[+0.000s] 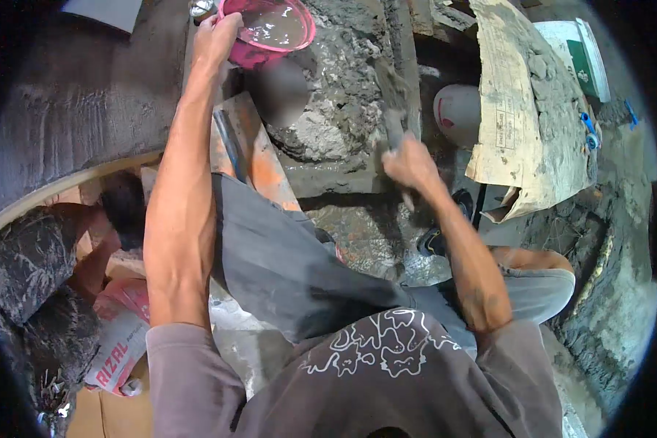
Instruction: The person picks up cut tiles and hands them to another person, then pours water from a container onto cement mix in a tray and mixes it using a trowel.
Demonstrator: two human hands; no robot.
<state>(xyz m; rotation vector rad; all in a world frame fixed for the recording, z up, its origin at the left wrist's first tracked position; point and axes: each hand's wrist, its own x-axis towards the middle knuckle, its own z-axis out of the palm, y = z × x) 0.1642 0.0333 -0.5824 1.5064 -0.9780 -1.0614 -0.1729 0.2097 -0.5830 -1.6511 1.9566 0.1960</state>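
My left hand (217,40) is closed on the left side of a pink plastic dipper (308,29), which holds murky water and tilts over the mortar. Grey wet mortar (343,95), with paler dry patches, fills a shallow mixing trough (343,184) in front of me. My right hand (413,162) is wrapped around the handle of a trowel (394,91). The trowel's blade points away from me along the right side of the mortar and is smeared by motion. A blurred dark round patch hides part of the mortar below the dipper.
On the right, a mortar-smeared cardboard sheet (511,109) stands beside a white and green bucket (580,58). An orange-stained board (259,150) lies by my left knee. A cement bag (116,350) rests at lower left, below a dark plastered surface (87,109).
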